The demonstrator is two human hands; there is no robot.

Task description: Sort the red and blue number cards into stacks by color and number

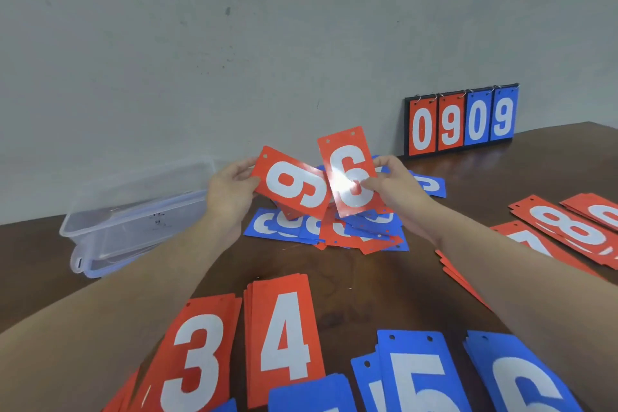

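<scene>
My left hand [230,192] pinches a red card [294,186] by its left end, tilted, its digit reading 9 or 6. My right hand [396,189] pinches an upright red 6 card [347,167] at its lower right. Both cards are held above a loose pile of red and blue cards [334,227] in the table's middle. Sorted stacks lie near me: red 3 [194,354], red 4 [284,334], blue 5 [418,375], blue 6 [521,378]. At the right lie a red 8 stack [568,227] and more red stacks, partly hidden by my right arm.
A clear plastic box [133,214] sits on the brown table [368,284] at the left. A flip scoreboard showing 0909 [463,120] leans against the wall at the back right. Another blue card [433,186] lies behind my right hand.
</scene>
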